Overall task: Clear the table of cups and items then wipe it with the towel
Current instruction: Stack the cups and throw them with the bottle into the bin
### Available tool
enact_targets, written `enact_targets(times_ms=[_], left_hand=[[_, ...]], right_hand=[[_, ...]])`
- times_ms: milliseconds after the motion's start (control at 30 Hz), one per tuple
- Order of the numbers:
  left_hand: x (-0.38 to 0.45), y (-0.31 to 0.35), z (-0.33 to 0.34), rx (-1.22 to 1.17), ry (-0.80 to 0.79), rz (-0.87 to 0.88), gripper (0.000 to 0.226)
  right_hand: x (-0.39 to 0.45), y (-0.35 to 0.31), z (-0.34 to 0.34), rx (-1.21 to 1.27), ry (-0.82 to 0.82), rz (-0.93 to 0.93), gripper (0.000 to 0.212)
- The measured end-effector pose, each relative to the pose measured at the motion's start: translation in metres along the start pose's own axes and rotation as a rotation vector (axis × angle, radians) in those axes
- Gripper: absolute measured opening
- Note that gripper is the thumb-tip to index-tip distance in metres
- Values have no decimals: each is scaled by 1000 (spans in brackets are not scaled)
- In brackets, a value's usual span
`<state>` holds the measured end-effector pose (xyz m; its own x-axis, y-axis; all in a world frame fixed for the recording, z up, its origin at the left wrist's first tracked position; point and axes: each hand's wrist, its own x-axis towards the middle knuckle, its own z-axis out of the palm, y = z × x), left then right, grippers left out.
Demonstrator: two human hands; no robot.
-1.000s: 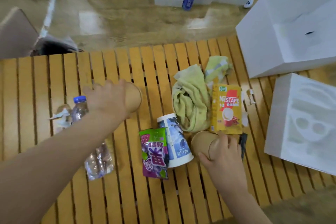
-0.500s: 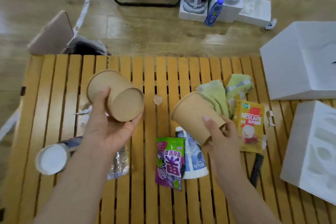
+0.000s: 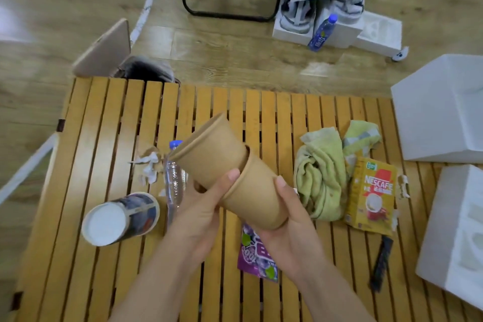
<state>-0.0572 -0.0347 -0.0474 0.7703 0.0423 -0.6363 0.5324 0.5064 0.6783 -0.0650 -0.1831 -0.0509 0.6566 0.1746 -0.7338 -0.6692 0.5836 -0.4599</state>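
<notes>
Two cups: left hand (image 3: pixel 201 219) is gripping the upper brown cup (image 3: pixel 211 154); right hand (image 3: pixel 287 232) is clasping the lower brown cup (image 3: pixel 256 196), nesting them mid-frame above the table (image 3: pixel 104 138).
Handling: light, crushable paper, I'd say; holding the walls gently suits.
Towel: green towel (image 3: pixel 321 178) is lying centre-right.
Clutter: printed cup (image 3: pixel 122 217), bottle (image 3: pixel 175 180), purple packet (image 3: pixel 258 256) and Nescafe box (image 3: pixel 371 193) are waiting.

Both forearms bare to the hands (image 3: pixel 198 214) (no sleeves visible).

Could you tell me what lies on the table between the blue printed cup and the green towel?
In the head view, a clear water bottle lies beside the printed cup; toward the towel, both hands hold two nested brown cups above it.
</notes>
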Motion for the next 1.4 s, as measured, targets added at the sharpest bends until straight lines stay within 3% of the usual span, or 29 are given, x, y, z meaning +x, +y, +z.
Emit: enact_targets(times_ms=[200, 300, 367, 467, 567, 600, 667, 733, 867, 933, 1033, 1133, 1233, 1300, 1400], left_hand=[[-2, 22, -29, 140, -217, 75, 133], [1, 42, -35, 161, -250, 80, 123], [5, 52, -36, 160, -225, 60, 107], [7, 48, -25, 401, -116, 29, 87], [5, 25, -9, 664, 27, 43, 112], [3, 18, -5, 697, 44, 84, 109], [2, 9, -1, 655, 41, 182, 82], [1, 6, -1, 459, 59, 211, 72], [10, -3, -13, 70, 191, 147, 102], [12, -4, -23, -56, 261, 109, 105], [14, -3, -39, -61, 356, 108, 104], [18, -2, -44, -35, 363, 116, 100], [25, -1, -45, -8, 355, 120, 104], [28, -1, -47, 31, 345, 118, 113], [30, -2, -50, 105, 297, 107, 104]], right_hand=[[7, -9, -4, -63, -37, -30, 56], [8, -13, -5, -65, -42, -24, 52], [6, -16, -6, -122, -43, -54, 46], [4, -16, -2, -247, -35, -104, 47], [5, -13, 7, -282, 40, -139, 54], [6, -12, 10, -281, 66, -148, 56], [9, -10, 14, -290, 114, -144, 53], [11, -6, 19, -322, 123, -102, 52], [13, 2, 20, -636, 40, -49, 63], [12, 3, 10, -883, 66, -150, 68], [9, -1, -25, -1403, 366, -417, 55], [10, 8, -67, -1730, 548, -290, 57], [15, 26, -88, -1689, 517, -60, 80], [22, 31, -95, -1649, 487, -25, 90], [35, 25, -97, -1614, 458, -12, 91]])
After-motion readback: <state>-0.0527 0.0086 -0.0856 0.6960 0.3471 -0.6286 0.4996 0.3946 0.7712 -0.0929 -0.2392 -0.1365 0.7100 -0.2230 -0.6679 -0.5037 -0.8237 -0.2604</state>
